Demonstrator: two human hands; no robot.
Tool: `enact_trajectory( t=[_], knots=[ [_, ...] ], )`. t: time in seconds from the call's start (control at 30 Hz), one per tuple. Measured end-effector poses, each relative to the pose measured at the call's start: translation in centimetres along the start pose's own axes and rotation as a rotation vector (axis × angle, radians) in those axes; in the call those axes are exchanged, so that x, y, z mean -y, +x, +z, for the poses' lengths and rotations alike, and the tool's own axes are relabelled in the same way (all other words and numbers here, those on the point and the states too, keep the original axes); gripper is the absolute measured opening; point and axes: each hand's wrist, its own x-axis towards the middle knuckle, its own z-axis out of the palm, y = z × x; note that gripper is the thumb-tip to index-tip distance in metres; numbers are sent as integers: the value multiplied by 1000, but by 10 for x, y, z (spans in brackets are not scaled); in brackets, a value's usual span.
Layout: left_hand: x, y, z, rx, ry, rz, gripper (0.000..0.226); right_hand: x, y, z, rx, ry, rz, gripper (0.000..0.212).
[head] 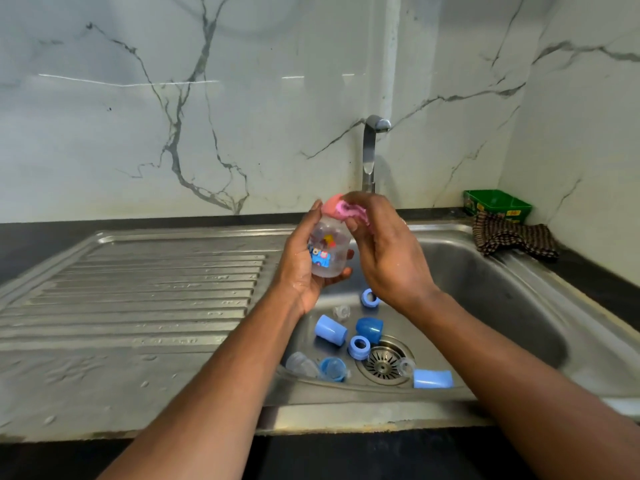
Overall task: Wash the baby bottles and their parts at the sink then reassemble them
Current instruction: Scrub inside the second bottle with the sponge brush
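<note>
My left hand (300, 268) grips a clear baby bottle (327, 249) with a colourful cartoon print, held over the left part of the sink basin (502, 289). My right hand (384, 251) holds a pink sponge (346, 209) pressed against the bottle's top. Down in the basin lie several blue parts: two light blue caps (330, 330) (433, 378), a darker blue cap (370, 329), two blue collar rings (358, 347) (369, 298), a clear teat (341, 312), and another clear bottle with a blue collar (317, 367).
A steel tap (370, 150) rises behind my hands; no water stream is visible. The ribbed drainboard (138, 292) lies to the left. A drain strainer (384, 362) sits in the basin. A green box (497, 204) and a checked cloth (512, 237) sit at the back right corner.
</note>
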Motion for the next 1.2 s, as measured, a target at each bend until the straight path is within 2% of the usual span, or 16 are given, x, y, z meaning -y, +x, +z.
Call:
enact_trajectory(
  t=[0.1,0.2,0.27,0.4,0.57,0.7,0.77,0.97,1.1,1.2],
  knots=[
    [-2,-1,-2,-68,2,-31,46,-12,3,0,39,-17,90,20],
    [-1,1,-3,-79,85,-47,54,-15,8,-5,79,279,299,14],
    [4,2,-2,-51,199,-68,60,-12,12,-10,139,493,476,17],
    [9,5,-8,-84,319,-108,65,-16,22,-23,231,643,613,22],
    [13,16,-22,-278,516,-37,54,-18,22,-26,385,550,572,20],
    [11,22,-30,-459,446,2,37,-22,21,-24,352,444,511,20],
    [9,24,-36,-498,400,10,33,-23,19,-23,335,347,466,19],
    [11,25,-38,-447,481,32,30,-28,8,-12,364,214,441,28],
    [13,26,-39,-419,554,53,28,-33,9,-11,404,260,462,29],
    [17,30,-46,-412,651,88,31,-36,8,-13,456,348,554,32]
  ],
)
